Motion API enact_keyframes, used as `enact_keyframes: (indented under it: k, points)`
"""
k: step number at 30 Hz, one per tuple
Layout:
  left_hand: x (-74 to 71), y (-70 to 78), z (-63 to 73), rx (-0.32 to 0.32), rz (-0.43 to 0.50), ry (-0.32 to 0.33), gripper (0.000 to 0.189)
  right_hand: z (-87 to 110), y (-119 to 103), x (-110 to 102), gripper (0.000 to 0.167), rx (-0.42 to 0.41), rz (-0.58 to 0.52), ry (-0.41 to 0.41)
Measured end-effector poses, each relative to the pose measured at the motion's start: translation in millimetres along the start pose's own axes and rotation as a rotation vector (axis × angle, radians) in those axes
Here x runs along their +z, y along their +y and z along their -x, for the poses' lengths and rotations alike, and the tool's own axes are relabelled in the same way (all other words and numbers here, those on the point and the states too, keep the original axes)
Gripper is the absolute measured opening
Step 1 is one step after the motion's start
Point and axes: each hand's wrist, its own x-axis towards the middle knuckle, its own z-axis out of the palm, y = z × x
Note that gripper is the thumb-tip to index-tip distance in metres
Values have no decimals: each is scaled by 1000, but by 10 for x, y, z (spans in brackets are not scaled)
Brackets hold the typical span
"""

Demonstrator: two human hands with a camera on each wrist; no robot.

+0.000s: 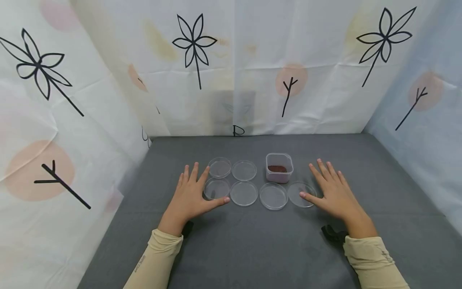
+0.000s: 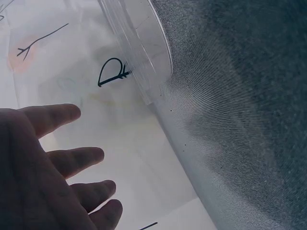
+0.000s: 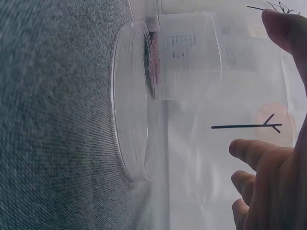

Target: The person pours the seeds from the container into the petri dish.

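Observation:
My left hand (image 1: 191, 196) is spread flat with nothing in it, over the left end of a group of clear round dishes. Its thumb overlaps the edge of a front dish (image 1: 216, 188) in the head view. On the other side my right hand (image 1: 335, 194) is likewise spread, its thumb in front of the rightmost dish (image 1: 299, 188). Between the hands stand more shallow dishes, such as one (image 1: 244, 193) and another (image 1: 273, 196). A square translucent tub (image 1: 279, 160) with reddish-brown contents stands behind the front row. In the right wrist view, a dish (image 3: 129, 105) lies near the tub (image 3: 189, 57).
Grey cloth covers the table (image 1: 252, 249). White printed fabric (image 1: 252, 108) hangs behind it and along both sides. Two further dishes, one at the back left (image 1: 220, 166) and one beside it (image 1: 244, 170), form a back row left of the tub.

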Motion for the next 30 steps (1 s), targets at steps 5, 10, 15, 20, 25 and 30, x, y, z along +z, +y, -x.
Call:
enact_keyframes:
  k: [5,10,15,20,25,30]
  points:
    - [2,1,10,9,10,-2,124,6,-4,31,103,-13,-24,18]
    - [13,8,-11,31,16,8,124,-18,15,16,101,-32,-56,66]
    - [46,36,-21,50,43,0,123,-16,40,21,104,-45,-83,60]
    - [94,60,-20,98,60,-4,121,-8,9,46,104,-47,-120,38]
    - [117,111,-25,150,73,8,117,-52,-53,44,101,-56,-179,25]
    - [142,174,-23,184,118,2,111,-120,-85,56,99,-56,-228,14]
